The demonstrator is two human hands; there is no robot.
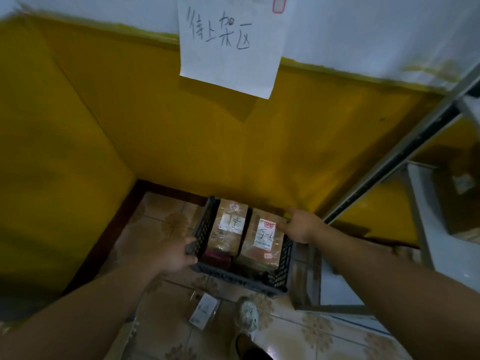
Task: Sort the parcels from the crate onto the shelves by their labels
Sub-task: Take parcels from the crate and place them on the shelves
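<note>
While the left hand (174,255) grips the crate (233,278) rim, right hand (301,224) fingers spread over 2 parcels (262,237).

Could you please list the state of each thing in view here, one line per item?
crate: on the floor, holding parcels.
left parcel: lying in crate, label up.
right parcel: lying in crate, label up.
left hand: grip on the crate's left rim.
right hand: at the right parcel's far edge; grip unclear.
paper sign: hanging on the wall.
</note>
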